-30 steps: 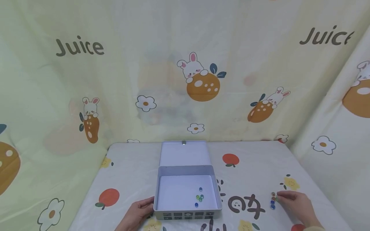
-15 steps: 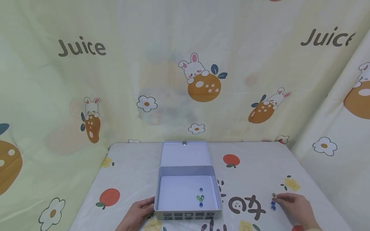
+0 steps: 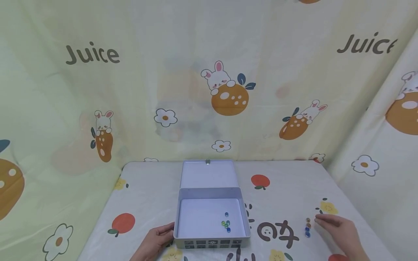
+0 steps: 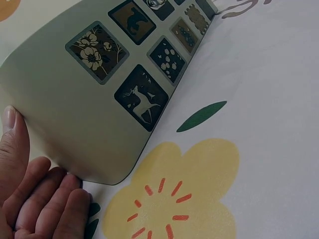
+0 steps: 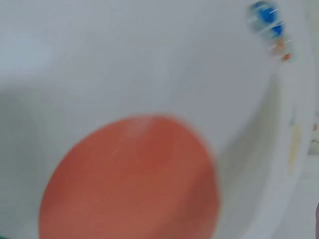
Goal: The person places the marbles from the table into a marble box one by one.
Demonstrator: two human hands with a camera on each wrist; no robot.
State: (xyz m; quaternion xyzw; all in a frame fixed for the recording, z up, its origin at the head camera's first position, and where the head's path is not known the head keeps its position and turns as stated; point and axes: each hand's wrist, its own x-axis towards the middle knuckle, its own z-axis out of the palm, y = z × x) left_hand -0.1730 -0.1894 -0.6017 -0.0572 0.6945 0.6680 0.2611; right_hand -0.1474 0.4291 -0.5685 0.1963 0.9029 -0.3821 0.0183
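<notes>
A pale metal box (image 3: 212,241) stands with its lid (image 3: 209,174) folded back. On its white floor, toward the right, lie several glass marbles (image 3: 226,224), blue and green. My left hand (image 3: 155,241) rests against the box's left wall near the front corner; in the left wrist view its thumb (image 4: 12,149) and fingertips touch the wall and lower corner. At the right, a short row of blue and brown marbles (image 3: 308,227) lies on the cloth. My right hand (image 3: 337,230) is just right of that row, fingertips close together; I cannot tell whether they hold a marble.
The white tablecloth carries printed fruit and flowers, including a red fruit print (image 5: 134,179) large in the right wrist view. A patterned curtain (image 3: 183,90) hangs behind the table and along both sides. Small printed pictures (image 4: 142,99) cover the box's front.
A green marble seen at my right fingertips a second ago no longer shows. The right hand has drawn slightly right of the row. Inside the box, one blue marble rolled right.
</notes>
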